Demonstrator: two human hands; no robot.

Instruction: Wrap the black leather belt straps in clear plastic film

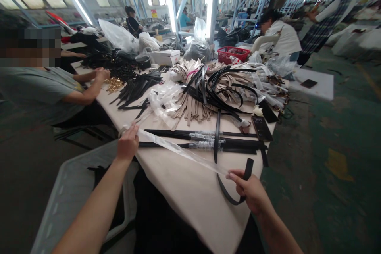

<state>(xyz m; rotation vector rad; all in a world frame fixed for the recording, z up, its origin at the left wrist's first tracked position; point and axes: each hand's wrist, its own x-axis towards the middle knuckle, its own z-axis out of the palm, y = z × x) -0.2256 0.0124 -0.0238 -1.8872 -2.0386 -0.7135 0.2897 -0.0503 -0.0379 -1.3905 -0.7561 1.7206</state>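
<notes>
A long strip of clear plastic film point(181, 151) is stretched slantwise over the table between my two hands. My left hand point(128, 141) is closed on its upper left end. With thumb and fingers, my right hand point(245, 186) pinches the lower right end. The same right hand also has a black strap point(222, 184) in its grasp; the strap's end stands up past the fingers and the rest loops down and back across the table. Behind the film lie black straps point(241, 145) in flat bundles, wrapped partway along in crinkled plastic.
A pile of beige straps point(193, 107) with black straps point(224, 83) on top fills the table's middle. Crumpled plastic point(165, 101), a phone point(262, 128) and a red basket point(233, 54) lie about. A grey bin point(59, 194) stands at left. A co-worker point(50, 87) sits left.
</notes>
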